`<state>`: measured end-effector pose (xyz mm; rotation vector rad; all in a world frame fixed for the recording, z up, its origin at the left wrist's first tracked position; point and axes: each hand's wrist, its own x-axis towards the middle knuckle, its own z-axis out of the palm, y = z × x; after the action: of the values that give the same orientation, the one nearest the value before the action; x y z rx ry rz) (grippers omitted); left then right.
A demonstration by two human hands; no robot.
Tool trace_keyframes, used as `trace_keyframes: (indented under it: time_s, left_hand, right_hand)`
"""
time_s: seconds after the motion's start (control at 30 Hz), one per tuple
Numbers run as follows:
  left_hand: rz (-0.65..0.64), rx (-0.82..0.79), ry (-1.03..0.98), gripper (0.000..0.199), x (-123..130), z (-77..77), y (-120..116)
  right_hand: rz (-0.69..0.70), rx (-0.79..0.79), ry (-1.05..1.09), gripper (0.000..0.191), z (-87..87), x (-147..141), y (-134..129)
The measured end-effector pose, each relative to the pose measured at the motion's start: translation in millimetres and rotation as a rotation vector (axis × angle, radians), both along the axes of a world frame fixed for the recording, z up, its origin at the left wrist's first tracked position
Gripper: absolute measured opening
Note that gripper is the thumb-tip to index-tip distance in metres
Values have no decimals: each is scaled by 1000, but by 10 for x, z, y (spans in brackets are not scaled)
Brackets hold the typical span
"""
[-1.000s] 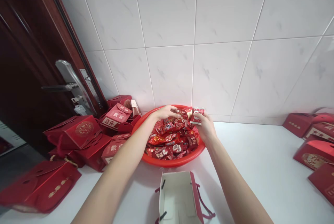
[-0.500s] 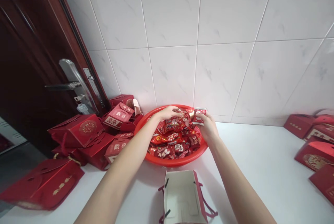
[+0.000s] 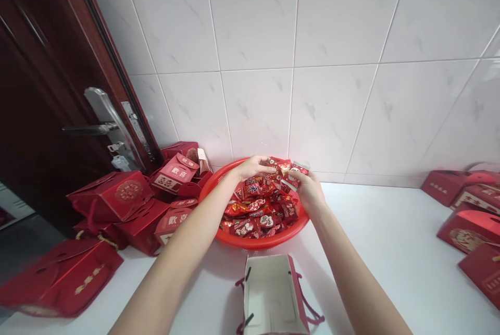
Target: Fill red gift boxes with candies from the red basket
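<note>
A round red plastic basket (image 3: 258,244) holds many red wrapped candies (image 3: 250,207). Over its far side, my left hand (image 3: 252,168) has its fingers closed against a red and gold wrapped candy (image 3: 282,166). My right hand (image 3: 310,191), at the basket's far right, grips a red candy packet with white print (image 3: 299,169) between thumb and fingers. Both hands almost meet, and their fingertips partly hide what they hold. In front of the basket stands a gift box (image 3: 271,290) with its top open, a pale inside and dark red cord handles.
Several red gift boxes (image 3: 117,197) are piled on the left beside a dark wooden door (image 3: 35,64) with a metal handle (image 3: 105,121). More red boxes (image 3: 469,225) sit at the right on the white tabletop (image 3: 367,241). A tiled wall (image 3: 258,111) rises behind.
My right hand has moved slightly left with its packet, which now tilts toward the left hand. The left hand has lifted red candy a little at its fingertips. The view has shifted slightly.
</note>
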<state>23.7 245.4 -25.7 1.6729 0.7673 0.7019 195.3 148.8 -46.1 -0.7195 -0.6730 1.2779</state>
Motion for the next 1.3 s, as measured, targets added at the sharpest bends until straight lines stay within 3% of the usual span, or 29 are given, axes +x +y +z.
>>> trace_keyframes:
  time_s: [0.2, 0.33, 0.43, 0.53, 0.63, 0.73, 0.8, 0.93, 1.1, 1.3]
  left_hand:
    - [22, 50, 29, 42, 25, -6, 6]
    - [192, 255, 350, 22, 9, -70, 82]
    - [325, 323, 519, 11, -42, -137, 149]
    - [399, 366, 570, 21, -65, -165, 158]
    - [320, 389, 582, 20, 0, -170, 104]
    - [141, 310, 657, 14, 86, -208, 55]
    - [100, 260, 704, 14, 103, -243, 54]
    - [150, 252, 690, 7, 49, -242, 89]
    - [170, 251, 618, 20, 14, -117, 82]
    - [176, 274, 577, 21, 25, -49, 72]
  right_hand:
    - [57, -8, -33, 20, -12, 11, -1]
    - [-1, -6, -18, 20, 1, 6, -5]
    - [-50, -20, -3, 15, 12, -1, -4]
    - [-84, -49, 2, 14, 4, 3, 11]
    - [-113, -54, 9, 17, -17, 15, 34]
    - [-126, -39, 14, 20, -29, 22, 51]
    - [-129, -34, 17, 20, -28, 21, 52]
    - [-116, -43, 29, 18, -5, 11, 34]
    - [-106, -60, 12, 20, 24, 10, 10]
    - [-83, -39, 12, 23, -11, 28, 44]
